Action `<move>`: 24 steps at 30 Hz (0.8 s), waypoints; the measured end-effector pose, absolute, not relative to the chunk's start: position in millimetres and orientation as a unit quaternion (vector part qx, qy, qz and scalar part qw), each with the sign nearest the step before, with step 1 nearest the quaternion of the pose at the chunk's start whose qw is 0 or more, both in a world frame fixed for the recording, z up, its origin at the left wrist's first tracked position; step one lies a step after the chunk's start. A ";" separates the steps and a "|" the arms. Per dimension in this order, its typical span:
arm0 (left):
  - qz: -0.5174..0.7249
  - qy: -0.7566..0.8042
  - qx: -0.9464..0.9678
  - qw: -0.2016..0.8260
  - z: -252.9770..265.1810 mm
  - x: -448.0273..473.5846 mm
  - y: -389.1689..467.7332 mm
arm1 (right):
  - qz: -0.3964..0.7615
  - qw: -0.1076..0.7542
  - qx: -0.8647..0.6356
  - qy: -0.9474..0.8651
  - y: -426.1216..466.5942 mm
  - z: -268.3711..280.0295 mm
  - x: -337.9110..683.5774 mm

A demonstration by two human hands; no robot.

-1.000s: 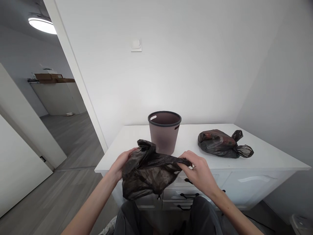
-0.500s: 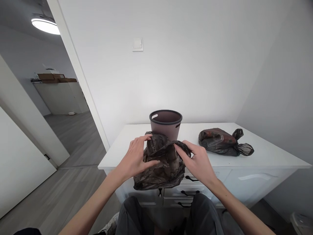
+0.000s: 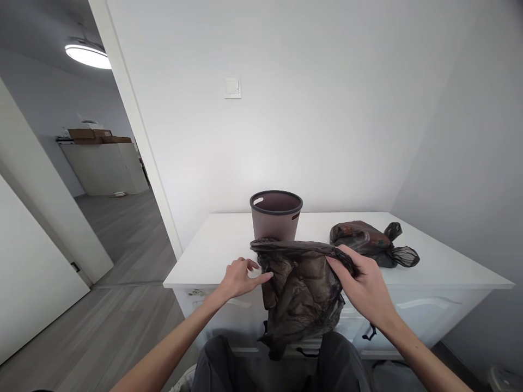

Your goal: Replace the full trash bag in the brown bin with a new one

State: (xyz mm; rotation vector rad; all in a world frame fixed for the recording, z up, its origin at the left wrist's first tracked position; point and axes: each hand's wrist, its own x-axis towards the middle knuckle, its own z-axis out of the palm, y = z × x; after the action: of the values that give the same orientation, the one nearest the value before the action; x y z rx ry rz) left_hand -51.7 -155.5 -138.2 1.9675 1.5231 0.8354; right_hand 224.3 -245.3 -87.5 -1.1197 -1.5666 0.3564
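Observation:
A thin black plastic bag [image 3: 304, 294] hangs in front of the white cabinet, crumpled and drooping at its lower end. My right hand [image 3: 365, 279] pinches its upper right edge between thumb and fingers. At the bag's left side is my left hand [image 3: 241, 279], thumb and fingers apart; its thumb tip is close to the plastic, and whether it touches cannot be made out. Behind the bag stands a mauve trash bin [image 3: 274, 227] with a dark rim and handle slots, its lower part hidden by the plastic.
A knotted dark plastic bag [image 3: 359, 240] with contents lies on the white cabinet top [image 3: 216, 247], right of the bin. The wall [image 3: 347, 120] rises behind, with a light switch [image 3: 232, 88]. A doorway opens at left. My knees [image 3: 218, 356] are close to the drawers.
The bag has shifted right with my right hand and now hangs longer, its top edge stretched sideways. My left hand has come away from the bag's upper left part and lowered.

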 end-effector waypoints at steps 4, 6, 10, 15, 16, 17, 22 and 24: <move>0.269 0.507 0.749 0.332 -151.2 -43.3 -148.7 | 0.137 0.564 -0.471 -0.664 -247.9 -87.2 230.3; 0.279 0.495 0.744 0.351 -154.9 -45.4 -144.6 | 0.126 0.571 -0.475 -0.657 -248.8 -86.2 233.8; 0.288 0.507 0.733 0.351 -148.6 -65.3 -141.9 | 0.115 0.587 -0.497 -0.629 -248.9 -86.9 245.2; 0.276 0.550 0.733 0.289 -127.6 -107.4 -139.0 | 0.150 0.609 -0.530 -0.571 -248.2 -90.2 264.0; 0.280 0.566 0.730 0.262 -121.9 -112.5 -139.6 | 0.172 0.610 -0.537 -0.557 -247.6 -90.7 266.4; 0.295 0.580 0.725 0.224 -115.1 -114.4 -142.0 | 0.200 0.610 -0.540 -0.544 -246.6 -91.1 267.8; 0.459 0.515 0.724 0.021 -68.0 -69.0 -194.1 | 0.401 0.593 -0.485 -0.502 -243.4 -88.4 251.9; 0.455 0.440 0.771 0.067 -51.7 -37.7 -225.5 | 0.464 0.575 -0.448 -0.502 -245.9 -80.7 237.5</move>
State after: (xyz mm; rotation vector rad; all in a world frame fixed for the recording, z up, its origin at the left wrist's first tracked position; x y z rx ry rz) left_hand -37.7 -225.5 -51.7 2.3235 1.3262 1.3726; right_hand 237.5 -245.9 -80.7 -1.0499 -1.1765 1.0873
